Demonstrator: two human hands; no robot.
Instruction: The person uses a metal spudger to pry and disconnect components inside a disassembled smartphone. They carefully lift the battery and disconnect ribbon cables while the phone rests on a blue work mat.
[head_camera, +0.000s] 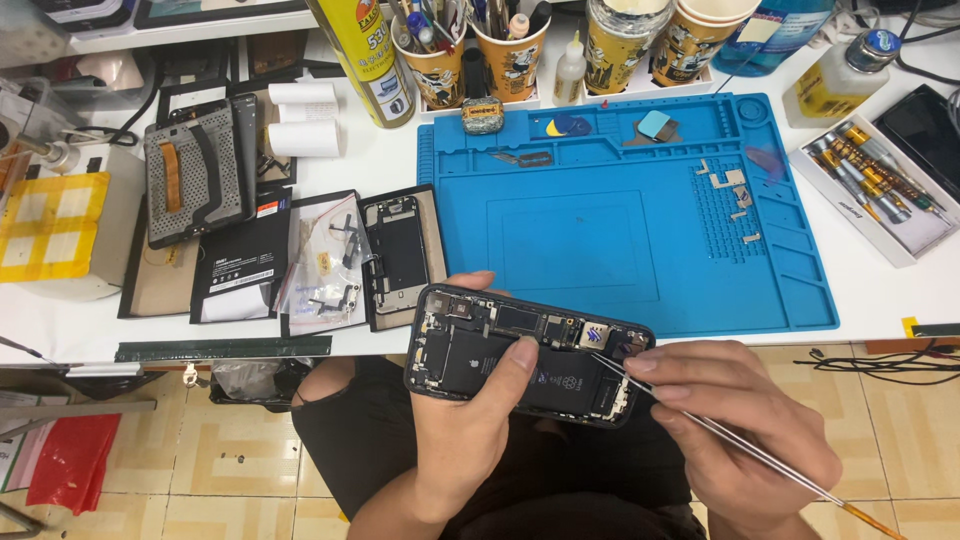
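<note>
Phone (525, 355): opened, back up, innards showing; held over my lap, just below the desk edge.
Left hand (470, 420): wrapped under the phone, thumb pressed on the black battery area, clamping it.
Right hand (735, 415): pinching tweezers (720, 430), tips at the phone's upper right corner.
Technique: I judge it best to keep the phone braced by the thumb, work only the tweezer tips, come in at a low angle, no prying on cables.
Blue mat (620, 240): on the desk beyond, small metal parts lying in its right-hand grid.
Far right: tray of screwdrivers (870, 180).
Far left: spare screen (400, 255) and parts bags.
</note>
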